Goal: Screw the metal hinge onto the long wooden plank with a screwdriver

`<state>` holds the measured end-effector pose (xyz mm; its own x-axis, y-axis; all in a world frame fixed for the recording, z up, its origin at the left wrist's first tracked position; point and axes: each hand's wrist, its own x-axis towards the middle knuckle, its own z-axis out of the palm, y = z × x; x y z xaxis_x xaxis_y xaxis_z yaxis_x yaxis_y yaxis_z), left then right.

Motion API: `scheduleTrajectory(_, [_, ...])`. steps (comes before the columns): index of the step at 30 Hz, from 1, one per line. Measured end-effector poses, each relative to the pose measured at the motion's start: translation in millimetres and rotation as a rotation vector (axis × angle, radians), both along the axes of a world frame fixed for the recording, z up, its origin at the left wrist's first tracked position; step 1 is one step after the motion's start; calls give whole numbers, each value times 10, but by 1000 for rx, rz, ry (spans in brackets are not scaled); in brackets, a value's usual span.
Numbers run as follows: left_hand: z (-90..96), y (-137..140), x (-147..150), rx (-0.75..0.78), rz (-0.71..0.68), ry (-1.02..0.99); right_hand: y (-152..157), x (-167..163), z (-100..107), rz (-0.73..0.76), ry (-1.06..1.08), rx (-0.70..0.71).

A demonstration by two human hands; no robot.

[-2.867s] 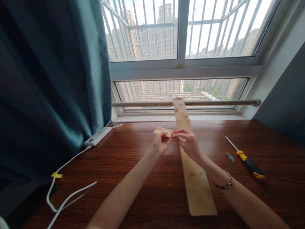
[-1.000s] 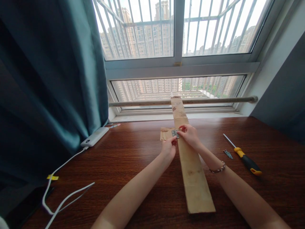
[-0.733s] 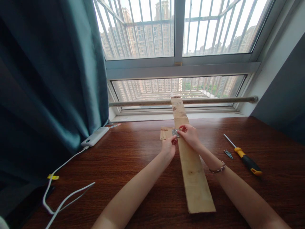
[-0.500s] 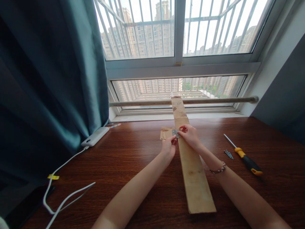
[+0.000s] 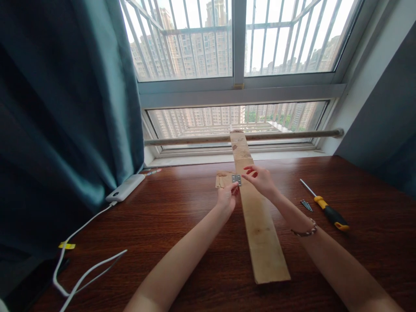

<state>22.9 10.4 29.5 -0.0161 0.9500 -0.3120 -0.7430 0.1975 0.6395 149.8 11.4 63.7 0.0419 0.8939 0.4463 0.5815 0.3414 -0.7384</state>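
A small metal hinge (image 5: 236, 178) lies across the seam between a short wooden piece (image 5: 223, 179) and a long pale wooden board (image 5: 264, 242). My left hand (image 5: 227, 197) is closed at the hinge's near edge, thumb and fingertip on it, and hides part of the short piece. Just right of the hinge, my right hand (image 5: 261, 183) hovers over the long board, thumb and index finger apart with nothing visible between them.
A screwdriver (image 5: 325, 206) and several screws (image 5: 306, 205) lie to the right on the brown table (image 5: 182, 225). A white power bank (image 5: 126, 188) with a cable (image 5: 87, 271) sits at left by a blue curtain (image 5: 107, 108). A rail (image 5: 292, 135) crosses before the window.
My right hand has let go of the hinge and drawn slightly away to the right, its fingers parting. My left hand stays on the hinge. The whole view has shifted slightly.
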Motion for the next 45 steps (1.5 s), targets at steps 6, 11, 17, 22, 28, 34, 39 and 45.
scheduleTrajectory(6, [41,-19,31,-40,30,-17,-396,830,552,-101,-237,-128])
scheduleTrajectory(11, [63,-37,47,-50,41,-31,-380,1568,374,-287,-558,-675])
scheduleTrajectory(17, [51,-25,44,-46,38,-20,-184,1730,-75,-297,-606,-907])
scheduleTrajectory(22, [35,-14,42,-60,44,-21,-158,1738,-200,-298,-655,-972])
scheduleTrajectory(28, [42,-17,42,-69,27,-31,-190,1732,-212,-294,-695,-996])
scheduleTrajectory(34, [37,-20,41,-55,32,-26,-148,1721,-289,-322,-748,-970])
scheduleTrajectory(39, [50,-26,52,-50,34,-42,-131,1744,-271,-363,-755,-854])
scheduleTrajectory(45, [25,-22,42,-37,31,-44,-211,1535,149,-321,-659,-503])
